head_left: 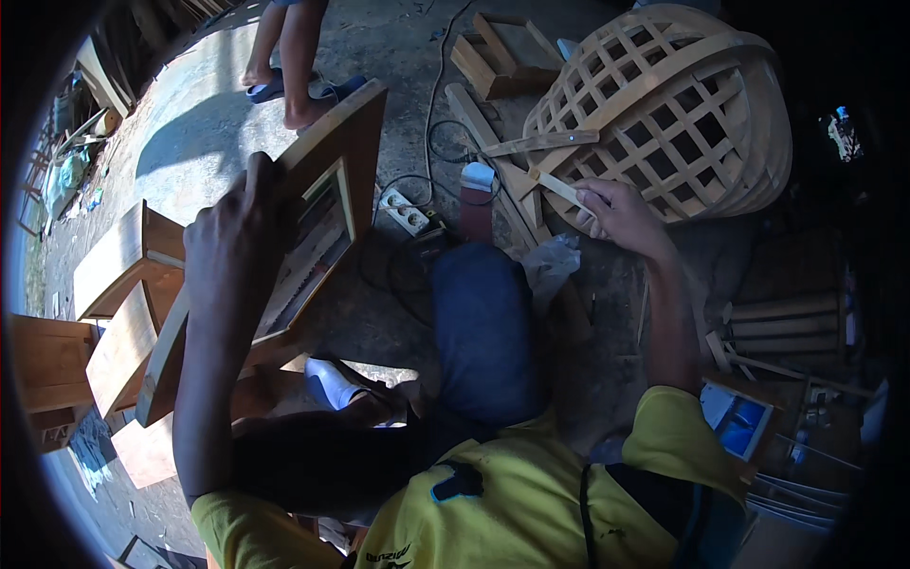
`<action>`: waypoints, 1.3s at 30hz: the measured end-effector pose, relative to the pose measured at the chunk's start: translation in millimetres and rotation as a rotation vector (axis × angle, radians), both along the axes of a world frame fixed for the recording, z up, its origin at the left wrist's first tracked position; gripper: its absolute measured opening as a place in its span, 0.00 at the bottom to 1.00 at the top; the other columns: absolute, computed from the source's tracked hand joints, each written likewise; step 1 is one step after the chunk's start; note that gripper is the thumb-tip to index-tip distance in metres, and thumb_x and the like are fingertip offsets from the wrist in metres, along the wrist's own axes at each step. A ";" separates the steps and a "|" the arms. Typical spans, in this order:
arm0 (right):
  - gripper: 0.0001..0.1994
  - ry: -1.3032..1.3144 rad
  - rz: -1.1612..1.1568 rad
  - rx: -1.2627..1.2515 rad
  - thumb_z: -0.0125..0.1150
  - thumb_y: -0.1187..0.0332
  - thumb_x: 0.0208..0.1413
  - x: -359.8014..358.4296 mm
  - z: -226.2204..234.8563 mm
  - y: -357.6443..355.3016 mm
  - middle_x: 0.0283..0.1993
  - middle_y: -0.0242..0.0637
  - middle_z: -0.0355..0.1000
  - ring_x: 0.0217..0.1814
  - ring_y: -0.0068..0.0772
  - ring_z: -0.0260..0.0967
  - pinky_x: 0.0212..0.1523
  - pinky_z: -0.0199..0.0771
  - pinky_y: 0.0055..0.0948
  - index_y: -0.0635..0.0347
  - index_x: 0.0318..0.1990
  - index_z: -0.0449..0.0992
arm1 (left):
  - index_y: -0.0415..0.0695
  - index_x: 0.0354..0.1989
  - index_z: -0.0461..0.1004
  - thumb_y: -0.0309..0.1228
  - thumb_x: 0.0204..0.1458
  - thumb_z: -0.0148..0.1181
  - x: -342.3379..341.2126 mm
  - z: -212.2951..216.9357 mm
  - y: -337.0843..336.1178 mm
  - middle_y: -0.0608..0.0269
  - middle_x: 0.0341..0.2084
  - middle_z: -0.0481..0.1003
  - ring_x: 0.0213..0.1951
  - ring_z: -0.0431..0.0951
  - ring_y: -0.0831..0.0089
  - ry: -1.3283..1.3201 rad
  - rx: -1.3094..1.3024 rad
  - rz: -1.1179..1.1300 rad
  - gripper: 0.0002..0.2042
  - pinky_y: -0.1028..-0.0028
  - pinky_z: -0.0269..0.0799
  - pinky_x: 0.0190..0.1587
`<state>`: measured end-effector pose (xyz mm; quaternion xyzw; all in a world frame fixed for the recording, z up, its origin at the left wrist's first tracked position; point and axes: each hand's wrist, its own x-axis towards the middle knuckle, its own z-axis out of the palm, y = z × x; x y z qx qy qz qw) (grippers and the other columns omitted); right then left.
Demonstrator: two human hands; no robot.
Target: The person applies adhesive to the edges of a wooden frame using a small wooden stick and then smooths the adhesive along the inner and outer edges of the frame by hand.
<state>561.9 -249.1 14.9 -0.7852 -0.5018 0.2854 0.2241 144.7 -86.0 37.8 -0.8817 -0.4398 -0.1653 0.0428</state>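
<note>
View from the head, looking down on a seated person in a yellow shirt (531,512) with a bent knee in blue trousers (483,332) at centre. The left hand (232,251) is closed over the upper edge of a wooden frame panel (327,204), fingers curled round it, holding the panel tilted up on its lower edge; the panel's inner recess shows slats, though their detail is unclear. The right hand (616,213), well apart from the left, is pinched shut on a thin wooden stick (559,188), whose far end lies against the lattice basket (664,104). This basket, a domed shell of crossed wooden strips, lies on its side on the ground beyond the right hand; what it contains cannot be told. Between the two hands lie a white power strip (406,213) and a black cable (431,104) on the concrete floor (379,47). Left of the panel stand several plain wooden boxes (118,266). Loose timber offcuts (493,57) lie beyond the cable. Farthest off, another person's feet in blue sandals (289,85) stand just behind the panel's top corner.
</note>
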 end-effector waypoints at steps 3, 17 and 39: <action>0.13 -0.096 -0.068 -0.232 0.55 0.71 0.66 31.0 -107.7 -91.0 0.28 0.43 0.76 0.21 0.33 0.76 0.30 0.79 0.36 0.66 0.53 0.79 | 0.49 0.51 0.68 0.41 0.64 0.60 -9.6 -6.1 10.3 0.50 0.40 0.83 0.34 0.84 0.46 0.082 0.067 0.028 0.15 0.52 0.78 0.33; 0.10 -0.529 -0.100 -0.513 0.60 0.62 0.61 -27.0 -335.1 -161.9 0.41 0.49 0.82 0.45 0.50 0.83 0.44 0.82 0.46 0.54 0.39 0.86 | 0.44 0.51 0.70 0.45 0.65 0.59 -1.4 -5.7 5.3 0.51 0.45 0.83 0.38 0.85 0.49 0.207 0.073 0.072 0.18 0.53 0.81 0.37; 0.15 0.691 -0.246 0.135 0.57 0.69 0.67 -3.0 -59.9 -132.8 0.38 0.37 0.80 0.35 0.19 0.73 0.37 0.73 0.22 0.65 0.57 0.76 | 0.45 0.48 0.67 0.37 0.60 0.65 -2.7 -10.3 7.6 0.49 0.33 0.83 0.30 0.85 0.50 0.038 0.054 -0.013 0.16 0.56 0.79 0.31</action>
